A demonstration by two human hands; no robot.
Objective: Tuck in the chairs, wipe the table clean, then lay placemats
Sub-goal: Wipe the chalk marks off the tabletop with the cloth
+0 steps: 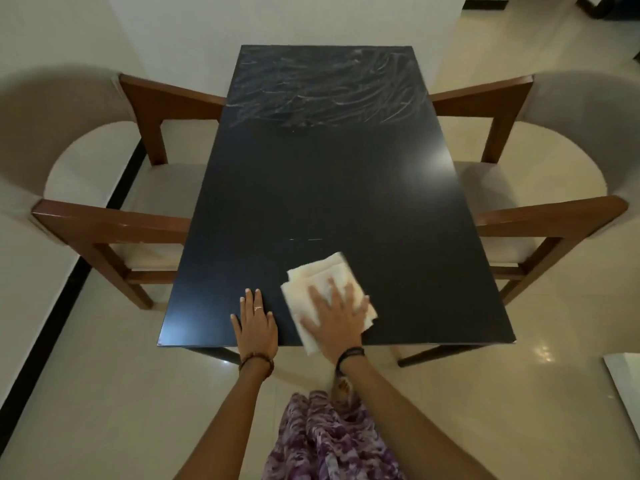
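a dark rectangular desk (332, 188) fills the middle of the view, its near edge just in front of the person. the right hand (337, 320) lies flat on a folded cream cloth (317, 277) near the near edge of the desk, a little right of centre; its fingers (349, 292) are spread wide and straight, pressing the cloth down against the surface rather than curling round it. the left hand (256, 323) rests palm down on the bare desk just left of the cloth, apart from it, fingers straight and close together, with a ring on one finger. both wrists wear dark bracelets. the far end of the desk shows pale streaky smears (325, 88), while the near part looks plain dark. a left chair (114, 188) and a right chair (540, 181), each with brown wooden arms and a pale seat, stand at the desk's two long sides, arms reaching the desk edges. patterned purple clothing (325, 441) shows below, over a pale tiled floor (104, 410)
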